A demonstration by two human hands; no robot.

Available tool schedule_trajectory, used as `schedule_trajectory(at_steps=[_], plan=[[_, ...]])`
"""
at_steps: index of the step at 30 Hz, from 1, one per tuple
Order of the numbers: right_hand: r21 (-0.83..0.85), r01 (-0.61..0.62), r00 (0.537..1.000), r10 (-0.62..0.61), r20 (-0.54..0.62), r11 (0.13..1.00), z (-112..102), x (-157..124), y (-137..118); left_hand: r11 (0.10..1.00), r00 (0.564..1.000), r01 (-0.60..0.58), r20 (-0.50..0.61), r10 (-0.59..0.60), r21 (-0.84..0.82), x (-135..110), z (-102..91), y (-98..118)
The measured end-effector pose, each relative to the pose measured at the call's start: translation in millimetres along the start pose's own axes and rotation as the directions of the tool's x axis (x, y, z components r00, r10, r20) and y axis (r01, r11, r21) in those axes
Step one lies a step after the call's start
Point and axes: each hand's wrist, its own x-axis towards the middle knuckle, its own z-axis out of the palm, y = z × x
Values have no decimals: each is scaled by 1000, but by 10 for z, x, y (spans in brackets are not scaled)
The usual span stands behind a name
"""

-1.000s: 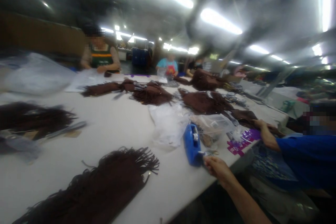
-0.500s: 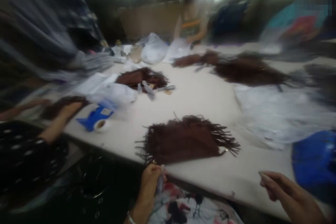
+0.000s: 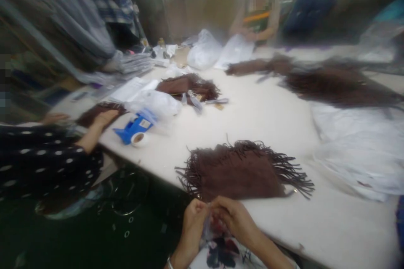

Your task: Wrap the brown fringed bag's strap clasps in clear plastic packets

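Pinching a small translucent plastic piece (image 3: 206,230) between closed fingertips, our left hand (image 3: 193,220) and right hand (image 3: 232,218) meet at the near edge of the bench (image 3: 261,113). Just beyond them the fringed brown piece (image 3: 236,172) lies flat on the bench, plain in the middle, long thin strips splayed along its far side and both ends, with a small shiny fitting (image 3: 295,191) by its right near corner; we cannot tell whether our hands touch it. To our right sits some rumpled white plastic (image 3: 356,147), its contents unclear; well to the left, a cloudy bag (image 3: 158,103) lies near a blue tape dispenser (image 3: 135,126). We see bare bench around the fringed brown piece, widest beyond it and along the right near edge.
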Motion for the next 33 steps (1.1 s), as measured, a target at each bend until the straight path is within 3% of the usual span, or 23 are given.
schedule_trajectory(at_steps=[13, 22, 33], plan=[[-416, 24, 998, 4, 67, 909, 66, 124, 43, 998, 995, -14, 103, 8, 55, 21, -87, 31], [-488, -15, 997, 51, 61, 873, 77, 142, -23, 1000, 991, 9, 132, -11, 21, 5, -82, 67], [-415, -88, 989, 130, 74, 906, 1, 221, -41, 998, 988, -44, 152, 37, 45, -9, -96, 99]])
